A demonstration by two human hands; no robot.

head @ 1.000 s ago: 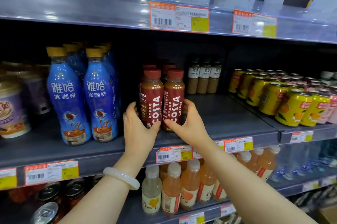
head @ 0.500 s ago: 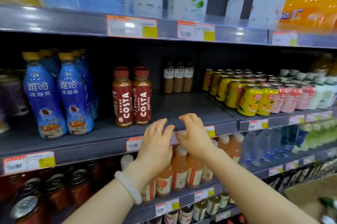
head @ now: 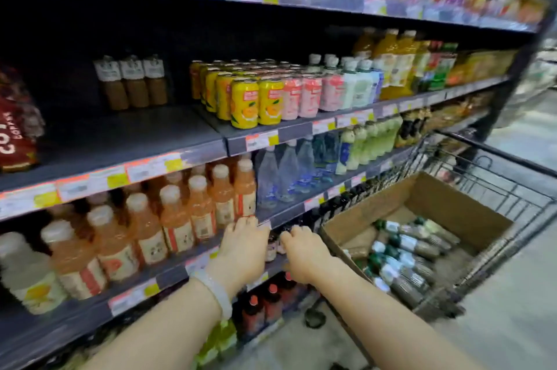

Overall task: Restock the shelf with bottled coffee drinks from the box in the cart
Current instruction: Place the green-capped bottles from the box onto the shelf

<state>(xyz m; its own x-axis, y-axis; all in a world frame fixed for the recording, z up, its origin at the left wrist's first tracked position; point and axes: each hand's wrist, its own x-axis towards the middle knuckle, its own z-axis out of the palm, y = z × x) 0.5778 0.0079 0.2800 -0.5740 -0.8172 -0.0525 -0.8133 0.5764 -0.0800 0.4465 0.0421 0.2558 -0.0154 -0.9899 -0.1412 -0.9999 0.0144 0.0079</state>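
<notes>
A brown cardboard box sits in the wire cart at the right. Several bottled coffee drinks with white labels and green caps lie on their sides in it. Three matching brown coffee bottles stand at the back of the dark middle shelf. My left hand and my right hand hang in front of the lower shelf, left of the box, both empty with fingers loosely spread. A red Costa bottle shows at the far left edge.
Yellow and pink cans fill the middle shelf's right section. Orange juice bottles and clear water bottles stand on the shelf below. Red-capped bottles sit low by the floor. The aisle floor opens to the right.
Both hands have left the Costa bottles and dropped down and right toward the cart. The view has swung right, bringing the box of coffee bottles into sight.
</notes>
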